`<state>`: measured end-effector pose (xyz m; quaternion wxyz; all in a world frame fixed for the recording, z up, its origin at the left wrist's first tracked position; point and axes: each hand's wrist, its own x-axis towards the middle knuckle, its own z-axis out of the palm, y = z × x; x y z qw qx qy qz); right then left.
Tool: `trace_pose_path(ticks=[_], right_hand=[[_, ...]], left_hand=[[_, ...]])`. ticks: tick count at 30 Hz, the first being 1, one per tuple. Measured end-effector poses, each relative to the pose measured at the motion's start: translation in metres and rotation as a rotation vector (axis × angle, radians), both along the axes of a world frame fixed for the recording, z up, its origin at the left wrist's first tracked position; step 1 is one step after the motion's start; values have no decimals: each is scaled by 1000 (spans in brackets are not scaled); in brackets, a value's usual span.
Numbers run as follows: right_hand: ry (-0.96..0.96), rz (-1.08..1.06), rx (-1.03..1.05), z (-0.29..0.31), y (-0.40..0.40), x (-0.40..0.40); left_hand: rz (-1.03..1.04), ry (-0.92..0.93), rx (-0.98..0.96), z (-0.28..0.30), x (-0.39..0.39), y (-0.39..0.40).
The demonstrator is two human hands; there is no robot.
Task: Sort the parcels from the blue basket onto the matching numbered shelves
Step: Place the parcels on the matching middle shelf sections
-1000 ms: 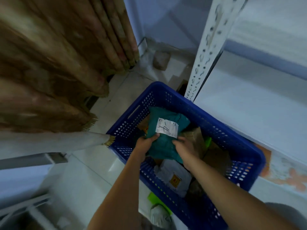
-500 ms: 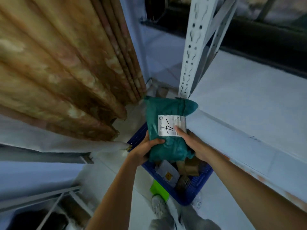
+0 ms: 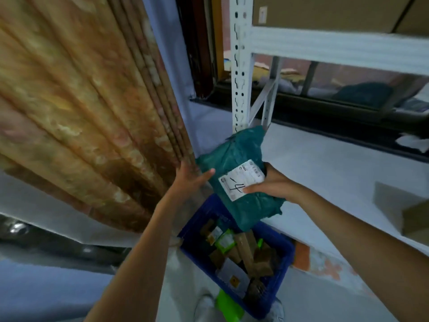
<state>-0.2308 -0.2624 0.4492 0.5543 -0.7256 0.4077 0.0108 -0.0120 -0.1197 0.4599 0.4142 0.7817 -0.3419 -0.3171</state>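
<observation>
- The right hand [image 3: 270, 185] grips the green parcel [image 3: 241, 180] from its right side, thumb lying across the white label [image 3: 241, 182], which bears a handwritten 4.
- The left hand [image 3: 189, 176] is flat and spread wide, fingers straight, touching the parcel's left edge.
- Directly below both hands sits the blue basket [image 3: 271, 296] on the floor, holding brown boxes, a grey bag and small green packets.
- Just left of the left hand hangs a folded curtain [image 3: 92, 101], its edge touching the back of that hand.
- Above the parcel rises the white shelf post [image 3: 239, 66]; the parcel's top corner overlaps its foot.
- To the right of the right hand the pale shelf [image 3: 336, 163] lies open, with a cardboard box [image 3: 401, 212] far along it.
- A white shelf beam [image 3: 336, 48] crosses high above the hands.
</observation>
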Motion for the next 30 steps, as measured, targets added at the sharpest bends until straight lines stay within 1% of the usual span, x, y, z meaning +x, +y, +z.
trace_pose_path(ticks=[1, 3, 5, 7, 9, 12, 14, 16, 18, 21, 23, 25, 26, 27, 28, 29, 30], right_hand=[[89, 52, -100, 9, -3, 1], [270, 164, -302, 30, -4, 6], [392, 251, -448, 54, -3, 11], [421, 304, -472, 79, 2, 13], [377, 304, -421, 99, 8, 11], [337, 264, -342, 122, 18, 5], [341, 214, -310, 136, 25, -4], [344, 125, -264, 149, 29, -19], [342, 45, -227, 159, 35, -35], [282, -90, -150, 172, 48, -64], [248, -208, -158, 178, 59, -85], [196, -407, -242, 180, 72, -110], [109, -571, -272, 177, 79, -123], [-43, -774, -260, 172, 87, -137], [-218, -973, -204, 168, 97, -149], [-371, -1125, -119, 163, 107, -160], [-471, -1218, -34, 158, 117, -171]], left_hand=[[-88, -160, 19, 7, 12, -5], [-342, -381, 13, 19, 25, -17], [-555, -447, -22, 34, 26, -32], [-648, -340, -64, 44, 28, -46], [-675, -165, -109, 50, 33, -56], [-776, 97, -88, 58, 33, -63], [-797, 254, -62, 59, 27, -64], [-844, 335, -43, 59, 20, -64], [-895, 349, -34, 59, 8, -65], [-853, 442, -70, 68, -15, -70], [-837, 496, -102, 76, -34, -73], [-818, 553, -125, 84, -54, -72], [-799, 585, -137, 86, -64, -72], [-780, 617, -151, 89, -75, -72], [-763, 642, -164, 93, -87, -73], [-754, 652, -177, 96, -101, -73], [-758, 659, -189, 100, -117, -74]])
